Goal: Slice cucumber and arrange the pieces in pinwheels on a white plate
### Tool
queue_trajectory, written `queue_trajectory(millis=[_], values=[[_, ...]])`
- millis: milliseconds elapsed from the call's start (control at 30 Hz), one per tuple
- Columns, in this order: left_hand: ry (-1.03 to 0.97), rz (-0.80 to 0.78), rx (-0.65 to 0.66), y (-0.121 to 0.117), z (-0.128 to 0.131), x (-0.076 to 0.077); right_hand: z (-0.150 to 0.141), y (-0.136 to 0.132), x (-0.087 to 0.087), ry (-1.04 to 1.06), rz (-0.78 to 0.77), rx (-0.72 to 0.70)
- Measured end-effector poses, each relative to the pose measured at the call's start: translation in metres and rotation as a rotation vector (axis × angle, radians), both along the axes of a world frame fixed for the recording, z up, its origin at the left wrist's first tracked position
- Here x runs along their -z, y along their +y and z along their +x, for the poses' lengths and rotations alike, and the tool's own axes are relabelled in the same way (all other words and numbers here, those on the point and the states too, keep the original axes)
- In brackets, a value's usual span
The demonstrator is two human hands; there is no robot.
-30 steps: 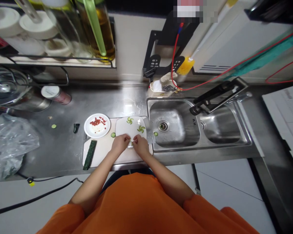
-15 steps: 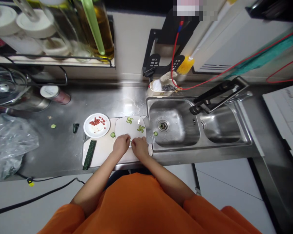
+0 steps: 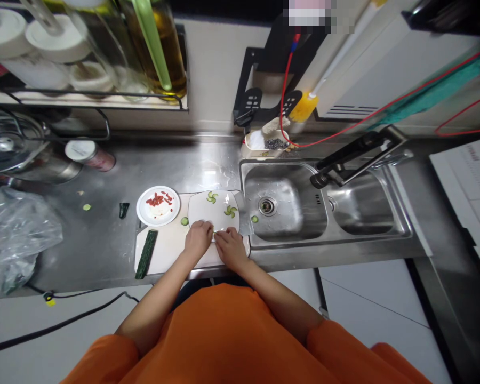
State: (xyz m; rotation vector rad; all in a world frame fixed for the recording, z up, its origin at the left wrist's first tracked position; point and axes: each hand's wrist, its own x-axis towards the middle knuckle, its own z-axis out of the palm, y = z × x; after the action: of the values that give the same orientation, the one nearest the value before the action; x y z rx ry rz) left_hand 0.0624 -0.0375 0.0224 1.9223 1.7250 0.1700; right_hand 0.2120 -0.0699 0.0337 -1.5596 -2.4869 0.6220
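White and squarish, a plate (image 3: 202,209) lies on the right part of a pale cutting board (image 3: 170,256), bearing two green pinwheels of cucumber slices: a far pinwheel (image 3: 212,197) by the far edge and a right pinwheel (image 3: 230,212) toward the right edge. At the plate's near edge the left hand (image 3: 199,238) and right hand (image 3: 231,247) come in from either side, fingers drawn narrow and fingertips almost meeting; a tiny pale bit shows between them, but I cannot tell whether either hand grips it. Just left of the plate, a small cucumber piece (image 3: 184,221) sits on the board. Farther left, a round white dish (image 3: 143,214) with red berries (image 3: 157,200) stands over the board's far left corner, and a length of dark green cucumber (image 3: 146,255) lies near it, on the near left side. A dark cucumber end (image 3: 124,210) and a pale green slice (image 3: 87,207) rest on the steel counter (image 3: 92,240) to the left. On the right is a steel sink (image 3: 288,213), with another green slice (image 3: 255,219) at its left side.
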Motion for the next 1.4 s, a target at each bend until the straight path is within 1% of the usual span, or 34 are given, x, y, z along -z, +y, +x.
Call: queue_trajectory(millis=[100,333,500,633,833,1000,1100,1167,1267,1333,1400], values=[[-0.005,0.002,0.006,-0.001,0.000,0.000,0.001,-0.002,0.000,-0.012,-0.010,-0.027],[-0.002,0.010,0.004,-0.003,0.001,0.001,0.001,-0.003,0.000,-0.051,0.001,-0.039],[0.006,0.048,0.017,-0.005,0.002,-0.001,0.000,-0.003,0.001,-0.055,-0.003,-0.033],[0.029,0.077,0.020,-0.007,0.003,0.000,0.000,-0.003,0.003,-0.061,0.031,-0.034],[0.025,0.095,0.020,-0.008,0.003,0.004,0.002,-0.004,0.005,-0.068,0.062,-0.037],[0.012,0.113,0.016,-0.009,0.004,0.006,0.002,-0.004,0.002,-0.038,0.057,-0.034],[-0.027,0.130,0.021,-0.007,0.000,0.003,0.006,-0.002,-0.001,0.020,0.045,0.018],[-0.064,0.158,-0.021,-0.004,-0.008,-0.001,0.012,0.002,-0.002,0.065,0.044,0.102],[-0.087,0.207,-0.170,0.000,-0.030,-0.009,0.025,0.011,-0.003,0.116,0.054,0.232],[-0.036,0.220,-0.293,0.001,-0.048,-0.014,0.035,0.016,-0.002,0.129,0.061,0.284],[0.039,0.189,-0.382,0.000,-0.064,-0.017,0.043,0.019,-0.002,0.142,0.063,0.305]])
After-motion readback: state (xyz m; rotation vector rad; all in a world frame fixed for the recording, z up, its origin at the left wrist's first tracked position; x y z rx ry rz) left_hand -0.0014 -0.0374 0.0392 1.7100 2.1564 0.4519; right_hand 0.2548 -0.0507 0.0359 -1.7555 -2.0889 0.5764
